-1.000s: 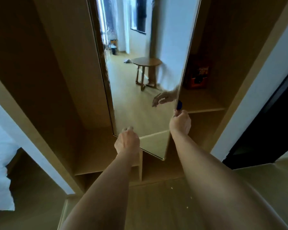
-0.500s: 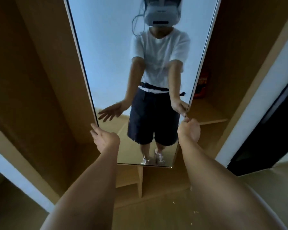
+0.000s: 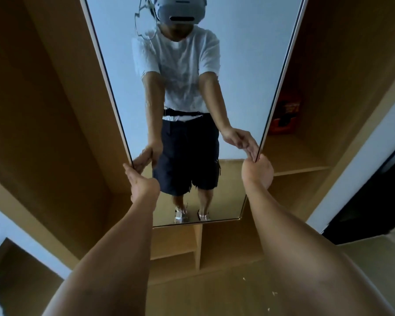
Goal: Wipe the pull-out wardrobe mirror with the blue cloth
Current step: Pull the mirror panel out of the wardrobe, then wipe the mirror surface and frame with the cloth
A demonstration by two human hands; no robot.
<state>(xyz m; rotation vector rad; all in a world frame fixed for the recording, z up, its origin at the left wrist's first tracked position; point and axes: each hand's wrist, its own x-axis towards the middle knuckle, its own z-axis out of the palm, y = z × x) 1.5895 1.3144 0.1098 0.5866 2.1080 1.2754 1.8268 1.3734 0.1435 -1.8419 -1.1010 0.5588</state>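
Mirror (image 3: 226, 87) now square-on, left hand (image 3: 141, 185) newly gripping its left edge, right hand (image 3: 258, 171) seemingly still gripping the right

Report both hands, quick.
Left hand: grips the mirror's left edge.
Right hand: grips the mirror's right edge. No cloth shows.

No text, label or number can be read anywhere.
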